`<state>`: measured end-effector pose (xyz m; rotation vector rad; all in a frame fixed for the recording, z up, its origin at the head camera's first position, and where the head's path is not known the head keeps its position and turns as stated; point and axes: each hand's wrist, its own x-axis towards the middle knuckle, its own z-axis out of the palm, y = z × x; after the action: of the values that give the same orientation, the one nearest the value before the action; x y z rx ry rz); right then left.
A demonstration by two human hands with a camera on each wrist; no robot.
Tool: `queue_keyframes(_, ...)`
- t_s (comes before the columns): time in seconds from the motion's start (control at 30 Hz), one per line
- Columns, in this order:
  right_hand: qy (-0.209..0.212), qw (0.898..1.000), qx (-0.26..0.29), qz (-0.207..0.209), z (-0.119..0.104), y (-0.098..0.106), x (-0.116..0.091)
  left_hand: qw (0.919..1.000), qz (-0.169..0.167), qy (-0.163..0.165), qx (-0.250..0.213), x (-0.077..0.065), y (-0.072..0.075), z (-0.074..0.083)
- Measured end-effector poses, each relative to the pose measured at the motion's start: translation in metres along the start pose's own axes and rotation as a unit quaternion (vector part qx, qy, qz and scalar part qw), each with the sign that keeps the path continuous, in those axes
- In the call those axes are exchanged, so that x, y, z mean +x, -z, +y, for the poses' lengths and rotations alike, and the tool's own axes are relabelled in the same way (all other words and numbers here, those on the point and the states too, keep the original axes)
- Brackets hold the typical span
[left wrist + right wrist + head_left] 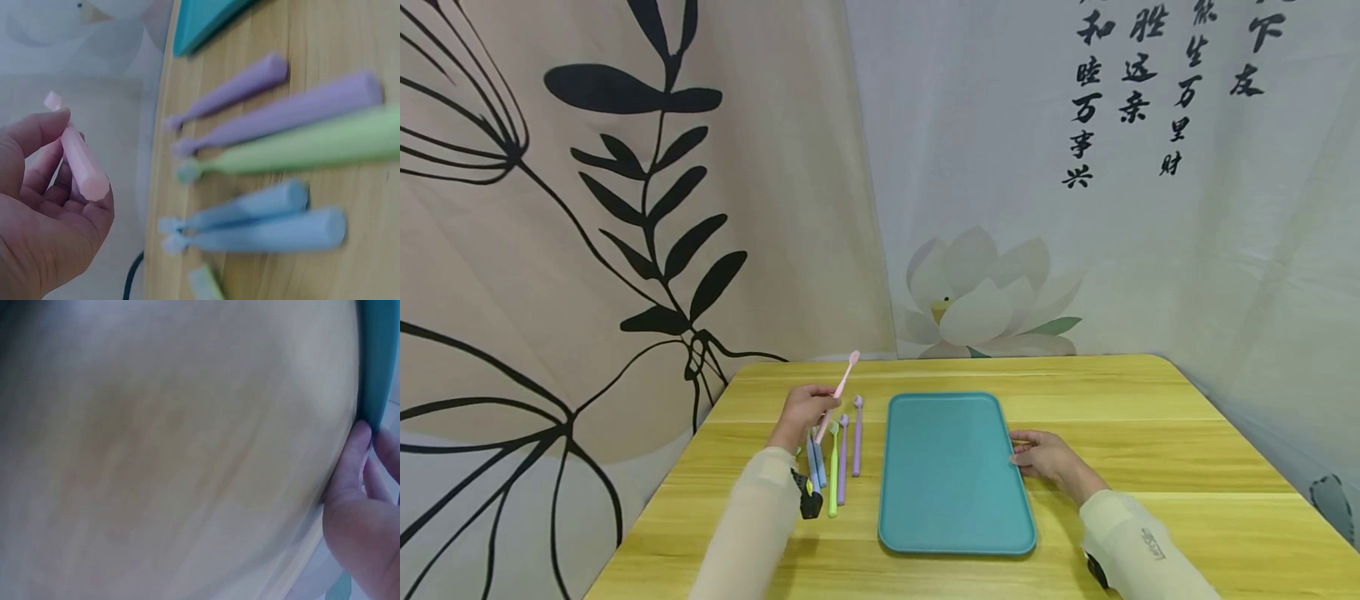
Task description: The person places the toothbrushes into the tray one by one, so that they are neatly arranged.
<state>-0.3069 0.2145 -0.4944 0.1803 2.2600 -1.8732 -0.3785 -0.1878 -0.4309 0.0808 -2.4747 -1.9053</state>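
Note:
My left hand (803, 414) pinches a pink toothbrush (847, 373) between thumb and fingers, raised above the table with its head pointing up and away. In the left wrist view the butt of its handle faces the camera. Under and beside that hand lie two purple toothbrushes (237, 90), a green toothbrush (300, 147) and two blue toothbrushes (269, 228). At the right edge of a teal tray (955, 475), my right hand (1051, 458) grips the rim between thumb and fingers. Nothing lies on the tray's visible surface.
A wooden table (1150, 450) carries everything. Part of another green-and-white brush head (205, 284) shows beside the blue ones. Behind the table's far edge hangs a printed curtain (790, 208). A dark cable (132, 275) shows past the table edge.

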Motion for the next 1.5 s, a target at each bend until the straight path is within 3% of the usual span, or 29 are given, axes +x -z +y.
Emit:
queue_keyframes(0.53,-0.002,1.0,-0.003,0.006,0.001,-0.002,-0.001,0.9982,-0.006,0.002,-0.059,-0.009,-0.065,0.012)
queue_keyframes(1.2,-0.002,1.0,-0.013,0.006,0.001,0.0,0.0,0.9881,0.012,0.039,-0.149,-0.031,-0.133,0.015)
queue_keyframes(1.5,-0.002,1.0,-0.011,0.004,0.001,-0.001,-0.001,0.99,0.005,0.053,-0.131,-0.047,-0.163,0.018)
